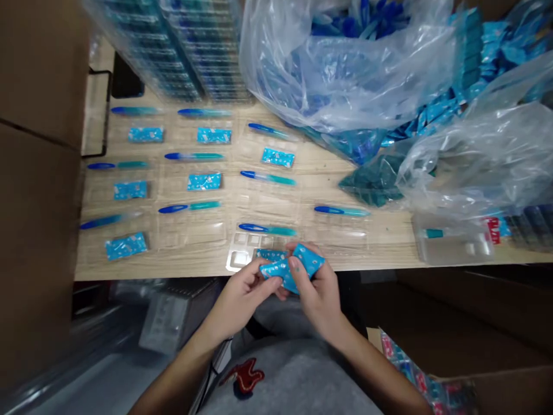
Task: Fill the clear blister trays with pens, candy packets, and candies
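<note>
At the table's front edge, my left hand (246, 291) pinches a light-blue patterned packet (276, 270) between thumb and fingers. My right hand (317, 291) grips blue patterned wrapping (310, 260) beside it; whether this is the same packet bent or a second one I cannot tell. Just behind my fingers another blue packet (270, 253) lies in a clear plastic tray (235, 259), partly hidden. A blue-and-teal pen (268, 230) rests along the upper part of that tray. To the left, a packet (127, 246) sits below a pen (101, 221) in another clear tray.
Several more clear trays with pens and packets cover the wooden table (319, 178). Tall stacks of filled trays (203, 52) stand at the back left. A large plastic bag (345, 75) bulges at the back; a small clear box (453, 245) sits at right. Cardboard (38, 190) walls the left.
</note>
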